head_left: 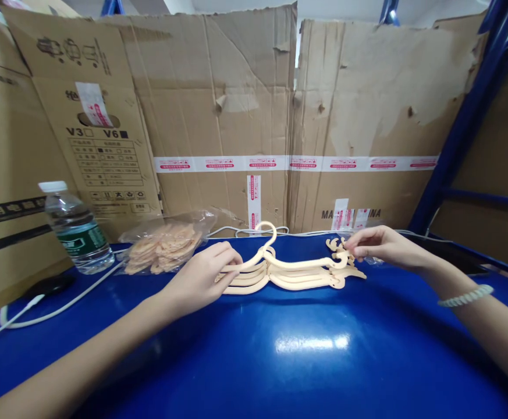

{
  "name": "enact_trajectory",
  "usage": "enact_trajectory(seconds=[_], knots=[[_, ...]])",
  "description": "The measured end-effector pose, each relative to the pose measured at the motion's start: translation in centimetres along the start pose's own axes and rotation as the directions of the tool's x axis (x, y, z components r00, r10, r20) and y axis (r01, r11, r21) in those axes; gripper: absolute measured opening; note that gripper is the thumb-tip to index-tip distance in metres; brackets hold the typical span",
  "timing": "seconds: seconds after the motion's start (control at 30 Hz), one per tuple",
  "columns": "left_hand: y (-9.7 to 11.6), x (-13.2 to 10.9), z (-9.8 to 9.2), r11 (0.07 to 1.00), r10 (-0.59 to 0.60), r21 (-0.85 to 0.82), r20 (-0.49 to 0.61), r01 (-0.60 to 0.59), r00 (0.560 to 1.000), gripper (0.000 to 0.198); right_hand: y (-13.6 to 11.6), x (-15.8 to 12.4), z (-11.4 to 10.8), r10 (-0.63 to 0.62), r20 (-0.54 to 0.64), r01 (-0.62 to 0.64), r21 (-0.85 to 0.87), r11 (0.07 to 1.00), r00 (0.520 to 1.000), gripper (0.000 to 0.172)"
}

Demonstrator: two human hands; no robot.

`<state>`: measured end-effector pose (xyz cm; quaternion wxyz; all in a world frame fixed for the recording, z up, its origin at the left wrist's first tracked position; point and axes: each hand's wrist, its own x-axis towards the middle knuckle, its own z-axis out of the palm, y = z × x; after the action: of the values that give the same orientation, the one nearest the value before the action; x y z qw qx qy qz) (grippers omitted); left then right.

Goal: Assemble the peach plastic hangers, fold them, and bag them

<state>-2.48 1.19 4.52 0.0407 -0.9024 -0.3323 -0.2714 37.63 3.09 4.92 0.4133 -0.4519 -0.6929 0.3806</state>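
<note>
A stack of cream-coloured plastic clothes hangers [299,283] lies in the middle of the blue table, the top one's hook [274,233] pointing away from me. My left hand [208,270] is closed around the left end of the top hanger [297,263], and its fingers hide that end. Beyond the hanger's right end, the fingertips of my right hand [373,243] are pinched together. They are beside small curved cream pieces [336,245]; whether one is between the fingers is too small to make out.
A clear bag of flat peach-coloured pieces [162,247] lies behind my left hand. Farther left stand a water bottle [79,233] and a black mouse-like object [48,285] near white cables [68,311]. Cardboard sheets [219,116] wall off the back; a blue metal post [458,128] rises at right.
</note>
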Motion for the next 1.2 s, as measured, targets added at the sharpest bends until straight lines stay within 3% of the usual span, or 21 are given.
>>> enact_trajectory(seconds=[0.1,0.2,0.4,0.57,0.73,0.83,0.9,0.97,1.03,1.2], knots=[[0.4,-0.1,-0.4,0.997,0.056,0.045,0.171,-0.064,0.984,0.012,0.0,-0.3,-0.4,0.012,0.235,0.040,-0.219,0.975,0.972,0.022],[0.8,-0.3,0.2,0.997,0.050,0.045,0.299,-0.066,0.953,0.013,0.0,-0.5,0.0,0.118,0.344,0.008,-0.346,0.938,0.932,0.018],[1.0,-0.6,1.1,0.992,0.042,0.095,0.358,-0.081,0.933,0.012,0.1,-0.4,0.7,0.236,0.365,-0.036,-0.480,0.877,0.901,0.021],[1.3,-0.5,0.9,0.981,-0.010,0.180,0.403,-0.069,0.915,0.011,0.4,-0.3,1.0,0.256,0.348,-0.014,-0.568,0.823,0.902,0.030],[1.6,-0.5,1.1,0.968,-0.038,0.241,0.430,-0.074,0.902,0.011,0.4,-0.2,1.0,0.225,0.339,0.045,-0.634,0.772,0.914,0.030],[1.8,-0.7,1.2,0.961,-0.028,0.259,0.436,-0.096,0.900,0.010,0.4,0.0,-0.2,0.098,0.289,0.110,-0.626,0.772,0.952,0.032],[1.9,-0.7,1.2,0.955,-0.010,0.275,0.416,-0.115,0.909,0.008,0.7,0.2,-1.4,-0.034,0.169,0.145,-0.708,0.691,0.985,0.031],[2.1,-0.7,1.2,0.948,0.001,0.294,0.393,-0.126,0.919,0.008,1.3,0.5,-2.5,-0.124,0.081,0.136,-0.826,0.547,0.989,0.028],[2.3,-0.7,1.2,0.943,0.006,0.306,0.382,-0.133,0.924,0.008,1.9,0.8,-3.3,-0.149,0.081,0.138,-0.894,0.426,0.986,0.030],[2.8,-0.7,1.2,0.948,0.029,0.283,0.374,-0.144,0.927,0.006,3.4,1.8,-3.1,-0.123,0.135,0.166,-0.941,0.296,0.983,0.053]])
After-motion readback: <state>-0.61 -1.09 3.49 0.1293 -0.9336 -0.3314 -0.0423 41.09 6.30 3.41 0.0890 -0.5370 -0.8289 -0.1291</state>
